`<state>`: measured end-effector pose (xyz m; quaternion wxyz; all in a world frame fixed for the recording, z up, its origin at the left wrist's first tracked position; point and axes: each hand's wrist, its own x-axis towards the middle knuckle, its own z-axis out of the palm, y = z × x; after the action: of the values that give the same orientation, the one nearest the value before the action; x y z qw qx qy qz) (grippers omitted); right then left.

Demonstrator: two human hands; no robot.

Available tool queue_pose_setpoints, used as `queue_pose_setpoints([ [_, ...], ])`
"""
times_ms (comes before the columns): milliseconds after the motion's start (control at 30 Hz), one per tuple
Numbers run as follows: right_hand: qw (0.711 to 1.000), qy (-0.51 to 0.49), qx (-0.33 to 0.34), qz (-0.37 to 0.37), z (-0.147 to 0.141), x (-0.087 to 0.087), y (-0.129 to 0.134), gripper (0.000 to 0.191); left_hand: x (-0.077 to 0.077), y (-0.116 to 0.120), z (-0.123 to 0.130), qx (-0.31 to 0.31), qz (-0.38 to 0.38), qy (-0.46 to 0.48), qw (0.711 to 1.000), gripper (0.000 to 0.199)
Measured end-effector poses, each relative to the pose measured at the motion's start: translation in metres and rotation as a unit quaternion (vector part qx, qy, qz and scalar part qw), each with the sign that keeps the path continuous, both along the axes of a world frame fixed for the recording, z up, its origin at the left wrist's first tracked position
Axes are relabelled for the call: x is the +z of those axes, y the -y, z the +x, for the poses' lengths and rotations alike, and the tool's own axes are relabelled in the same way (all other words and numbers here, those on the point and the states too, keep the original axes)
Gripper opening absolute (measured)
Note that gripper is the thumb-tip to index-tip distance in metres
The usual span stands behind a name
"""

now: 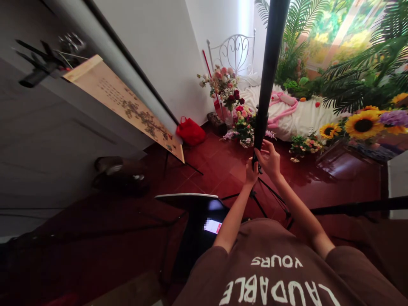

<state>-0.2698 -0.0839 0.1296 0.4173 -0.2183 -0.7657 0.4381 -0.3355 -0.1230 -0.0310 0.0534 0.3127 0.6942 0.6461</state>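
Note:
A black telescopic stand (pixel 266 80) rises in front of me on spread tripod legs and runs out of the top of the view. Low on its pole, my left hand (pixel 251 171) is wrapped around the black tube. Slightly higher and to the right, my right hand (pixel 269 160) grips the same pole, thumb against its near side and fingers curled past it. A small dark knob shows between the hands; the fingers hide part of that section.
A dark chair-like seat (pixel 191 238) with a lit phone (pixel 213 225) stands at my left. Beyond are a hanging scroll (pixel 127 106), a red bag (pixel 191 131), flowers (pixel 223 80) and a white-draped bed (pixel 306 117). Sunflowers (pixel 363 124) stand right; another black pole (pixel 360 206) crosses there.

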Motion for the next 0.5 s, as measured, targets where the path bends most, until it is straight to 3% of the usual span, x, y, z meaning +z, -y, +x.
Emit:
queue_pose_setpoints([
  [167, 0.997, 0.068, 0.027, 0.022, 0.05, -0.064, 0.017, 0.03, 0.0, 0.0, 0.0, 0.0, -0.009, 0.024, 1.0, 0.04],
  [267, 0.994, 0.097, 0.053, 0.016, 0.066, -0.091, 0.026, 0.031, 0.001, 0.0, 0.001, 0.009, -0.016, 0.015, 1.0, 0.039],
  [367, 0.995, 0.08, 0.055, -0.024, 0.071, -0.101, 0.032, 0.034, 0.003, 0.001, 0.001, 0.011, -0.022, 0.007, 1.0, 0.038],
  [500, 0.99, 0.098, 0.048, -0.086, 0.067, -0.1, 0.03, 0.036, 0.005, 0.002, 0.002, 0.004, -0.029, 0.012, 1.0, 0.039],
])
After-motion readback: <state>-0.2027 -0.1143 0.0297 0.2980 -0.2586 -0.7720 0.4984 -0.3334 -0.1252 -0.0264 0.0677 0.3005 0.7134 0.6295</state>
